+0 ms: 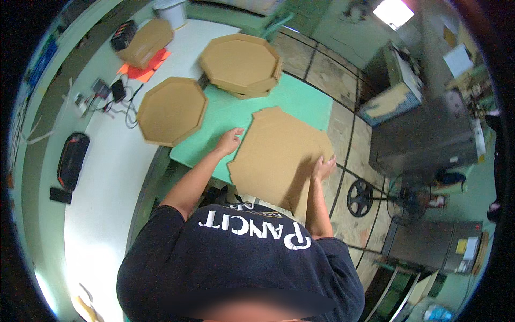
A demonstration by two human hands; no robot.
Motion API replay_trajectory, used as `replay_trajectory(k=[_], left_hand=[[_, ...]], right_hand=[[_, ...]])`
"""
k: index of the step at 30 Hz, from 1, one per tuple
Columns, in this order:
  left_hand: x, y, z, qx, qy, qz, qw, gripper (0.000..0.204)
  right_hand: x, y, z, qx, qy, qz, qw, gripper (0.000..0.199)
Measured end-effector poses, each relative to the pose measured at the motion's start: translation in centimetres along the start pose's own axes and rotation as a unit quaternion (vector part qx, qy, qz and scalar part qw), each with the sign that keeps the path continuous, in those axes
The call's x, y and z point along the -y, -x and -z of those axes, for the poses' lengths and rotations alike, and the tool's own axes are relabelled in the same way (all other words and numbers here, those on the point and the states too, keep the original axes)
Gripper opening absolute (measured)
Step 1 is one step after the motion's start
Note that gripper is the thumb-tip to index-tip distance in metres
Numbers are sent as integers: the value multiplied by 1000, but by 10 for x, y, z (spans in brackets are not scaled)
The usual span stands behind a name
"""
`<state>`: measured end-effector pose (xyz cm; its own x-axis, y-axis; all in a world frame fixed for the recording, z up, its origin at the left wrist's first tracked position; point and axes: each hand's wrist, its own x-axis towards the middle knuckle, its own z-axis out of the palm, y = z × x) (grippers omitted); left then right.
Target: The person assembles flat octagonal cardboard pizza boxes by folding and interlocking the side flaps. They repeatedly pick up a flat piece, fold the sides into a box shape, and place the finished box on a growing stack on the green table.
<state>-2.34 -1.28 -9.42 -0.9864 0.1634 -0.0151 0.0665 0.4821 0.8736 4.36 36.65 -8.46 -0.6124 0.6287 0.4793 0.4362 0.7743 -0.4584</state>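
Observation:
A flat, unfolded brown cardboard blank [279, 155] with notched edges lies before me on the green table [308, 99], its near end reaching over the front edge toward my shirt. Beside its left edge is my left hand [229, 141], fingers stretched out and apart; whether they touch the cardboard is hard to tell. My right hand [323, 168] grips the right edge, thumb on top. A shallow octagonal cardboard tray [171, 111] with raised sides sits to the left, across the joint of the two tables. Behind it, several similar trays [240, 61] are stacked.
On the white counter [107, 188] at left are a black speaker [73, 161], cables, a phone [118, 91], orange paper [140, 71] and a cardboard box [147, 43]. A white bucket [171, 13] stands at the far end. To the right, a fan [409, 198] stands on the tiled floor.

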Motion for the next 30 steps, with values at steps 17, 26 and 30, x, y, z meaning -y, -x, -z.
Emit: replay_trajectory(k=[17,26,30], left_hand=[[-72,0,-28,48,184,233,954,47],[-178,11,34,177,410,67,892,48],[-211,24,-2,82,399,10,913,49]], right_hand=[[-61,12,101,187,-428,-251,848,55],[-26,-73,201,306,-601,-141,725,33],[10,-76,185,13,-308,-17,951,43]])
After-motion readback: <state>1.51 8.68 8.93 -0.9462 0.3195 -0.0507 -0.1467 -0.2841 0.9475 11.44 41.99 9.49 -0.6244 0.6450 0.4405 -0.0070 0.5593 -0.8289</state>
